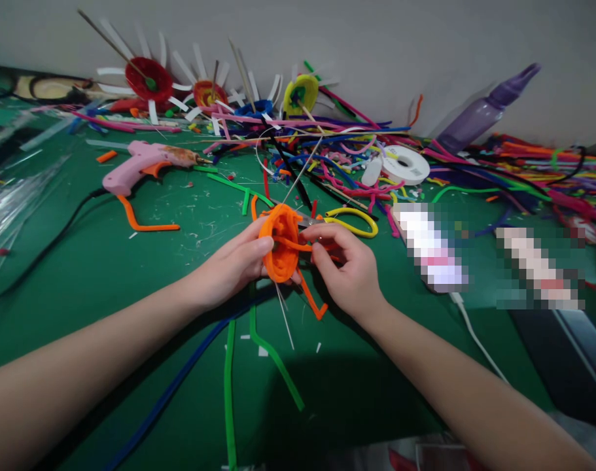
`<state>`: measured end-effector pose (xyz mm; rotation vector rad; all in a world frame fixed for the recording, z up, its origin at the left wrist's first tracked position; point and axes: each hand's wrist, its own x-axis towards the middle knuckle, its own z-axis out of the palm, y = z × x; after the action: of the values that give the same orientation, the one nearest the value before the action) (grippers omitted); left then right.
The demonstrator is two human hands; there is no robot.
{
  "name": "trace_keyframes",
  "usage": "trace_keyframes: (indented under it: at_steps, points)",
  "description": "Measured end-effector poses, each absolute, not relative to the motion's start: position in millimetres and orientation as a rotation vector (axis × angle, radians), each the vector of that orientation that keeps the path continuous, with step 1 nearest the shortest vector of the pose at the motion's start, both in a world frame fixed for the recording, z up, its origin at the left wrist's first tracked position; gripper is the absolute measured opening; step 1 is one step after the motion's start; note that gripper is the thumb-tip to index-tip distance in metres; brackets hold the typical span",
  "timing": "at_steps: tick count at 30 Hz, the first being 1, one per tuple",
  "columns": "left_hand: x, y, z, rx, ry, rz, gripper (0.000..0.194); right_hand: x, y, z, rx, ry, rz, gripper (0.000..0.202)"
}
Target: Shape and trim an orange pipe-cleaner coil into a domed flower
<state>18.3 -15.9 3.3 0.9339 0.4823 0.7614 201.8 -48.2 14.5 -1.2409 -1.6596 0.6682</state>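
Observation:
My left hand [246,258] is closed around the side of an orange cup-shaped piece of coiled pipe cleaner [284,269], thumb on its rim. The cup is tilted so that its hollow side faces right. An orange pipe cleaner end [300,246] comes out of the hollow, and my right hand [344,265] pinches it between thumb and fingers. A bent orange pipe cleaner [311,297] hangs below the cup. Thin pale sticks or strands [286,320] show beneath it. Scissors with yellow handles [356,221] lie just behind my right hand.
A pink glue gun [145,163] with a black cord rests at left. Finished-looking cups with white strips, such as a red one [155,78], lean along the wall. Loose pipe cleaners, a white spool [405,165], a purple bottle [474,118] and a blurred phone [430,252] lie around. Green strips [230,392] lie in front.

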Motion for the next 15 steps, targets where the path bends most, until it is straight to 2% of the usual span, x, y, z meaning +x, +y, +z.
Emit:
trace_keyframes:
  at_steps: [6,15]
  points:
    - [17.4,-16.7,1.8,0.954,0.493,0.758,0.047,202.2,-47.5,14.2,-1.224,-1.667,0.669,0.015]
    - [17.2,-16.3,2.6,0.957,0.486,0.739,0.050,202.7,-46.7,14.7,-1.228,-1.680,0.673,0.013]
